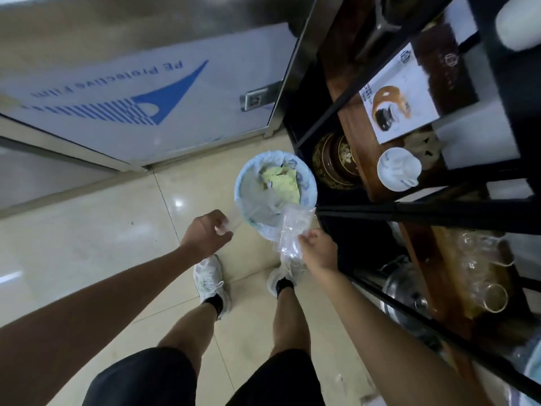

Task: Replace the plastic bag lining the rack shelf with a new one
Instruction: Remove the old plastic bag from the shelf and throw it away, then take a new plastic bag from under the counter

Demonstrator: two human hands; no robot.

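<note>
while both hands (317, 250) grip it, clear bag (289, 235) above bin (243, 183)

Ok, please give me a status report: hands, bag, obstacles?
Left hand pinching the liner edge. Right hand holding a clear plastic bag. Bin still lined, with rubbish inside. Nothing blocking.

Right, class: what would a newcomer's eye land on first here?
Probably the round bin lined with pale blue plastic on the tiled floor at centre, yellowish rubbish inside. Just below it, the right hand pinches a crumpled clear plastic bag, the left hand a thin strip. The dark metal rack fills the right.
</note>
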